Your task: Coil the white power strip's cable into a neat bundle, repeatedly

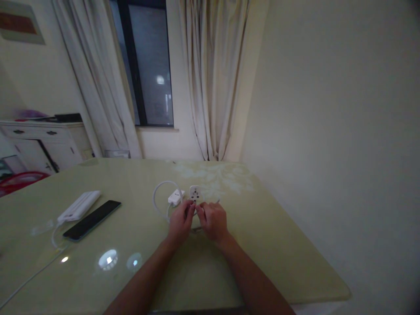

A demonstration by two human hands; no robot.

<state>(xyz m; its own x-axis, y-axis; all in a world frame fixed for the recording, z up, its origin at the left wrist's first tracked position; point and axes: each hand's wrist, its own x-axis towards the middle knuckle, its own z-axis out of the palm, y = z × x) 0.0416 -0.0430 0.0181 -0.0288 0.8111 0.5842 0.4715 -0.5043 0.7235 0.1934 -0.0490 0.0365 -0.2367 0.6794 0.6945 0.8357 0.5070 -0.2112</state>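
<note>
"Where do the hands stand?"

"At the centre of the frame, a person's left hand (180, 218) and right hand (214, 219) meet fingertip to fingertip above a glossy tabletop (278, 253), fingers bent inward in what look like pinches. Whether they are clamped on anything, I cannot tell from here; the knuckles hide it."

"And the cord?"

"The white cord (154, 199) loops out just left of the hands, upper edge bowed toward the window (152, 65). A springy coil like that, I'd judge, could slip free if either pinch loosened."

"What else sits close?"

"A white socket (194, 191), just beyond the fingertips, its dark holes showing. Beside it, left, a small white block (175, 197) lies near the loop. A hard tug on the cord might drag the block, since the two seem joined, and the smooth surface would offer little hold."

"Any risk farther out?"

"Less. At the left of the frame, a dark phone (92, 220) lies alongside a white power bank (80, 206), well apart from the hands. A sleeve-wide sweep of the left arm could catch them, though nothing suggests one."
</note>
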